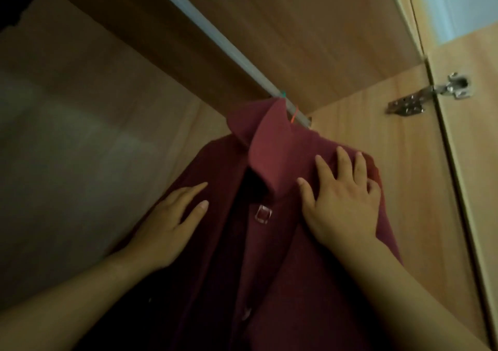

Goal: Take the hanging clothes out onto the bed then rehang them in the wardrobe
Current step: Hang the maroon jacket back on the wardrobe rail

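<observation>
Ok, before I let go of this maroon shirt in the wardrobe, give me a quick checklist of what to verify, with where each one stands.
1. Maroon shirt hangs from the rail: ok.
2. Hanger hook fully over the rail: cannot tell, collar hides most of it.
3. Left hand flat on the shirt's front, not gripping: ok.
4. Right hand flat on the shoulder, not gripping: ok.
5. Top button fastened: cannot tell.
6. Door hinge clear of fabric: ok.

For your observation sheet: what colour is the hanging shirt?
Dark red shirt, seen in the head view.
</observation>
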{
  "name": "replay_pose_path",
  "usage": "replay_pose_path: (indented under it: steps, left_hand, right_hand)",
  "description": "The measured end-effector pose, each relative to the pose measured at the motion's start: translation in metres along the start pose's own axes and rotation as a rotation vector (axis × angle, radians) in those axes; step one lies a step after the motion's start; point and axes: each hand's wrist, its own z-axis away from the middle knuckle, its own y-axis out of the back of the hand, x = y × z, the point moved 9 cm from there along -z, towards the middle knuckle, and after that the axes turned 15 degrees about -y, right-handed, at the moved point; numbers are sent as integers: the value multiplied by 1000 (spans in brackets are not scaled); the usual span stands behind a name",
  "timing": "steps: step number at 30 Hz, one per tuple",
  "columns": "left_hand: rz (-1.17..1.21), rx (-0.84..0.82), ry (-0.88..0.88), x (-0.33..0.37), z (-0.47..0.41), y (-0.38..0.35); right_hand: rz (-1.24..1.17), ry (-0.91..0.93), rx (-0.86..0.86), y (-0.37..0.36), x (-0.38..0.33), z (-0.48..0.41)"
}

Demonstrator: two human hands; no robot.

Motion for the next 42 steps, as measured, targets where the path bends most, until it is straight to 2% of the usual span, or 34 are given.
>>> replay_pose_path:
  steps: [4,10,18,31,37,42]
  left_hand:
    - [-86,-148,28,7,57,-25]
    - [-362,-279,81,43,156,-33]
    - [-443,-507,58,94,259,-27]
    - [-178,-787,20,185,411,-13]
    - [36,-971,31,243,513,10]
    - [252,-1102,-2,319,580,10]
  right_hand:
    - [-81,72,-13,-17,16,79]
    - [-206,81,-57,-15,57,200]
    - [-235,51,-296,0,100,310]
    - [-70,-135,-698,64,141,505]
    - [121,-332,-910,147,168,615]
    - [328,-525,-1033,241,211,692]
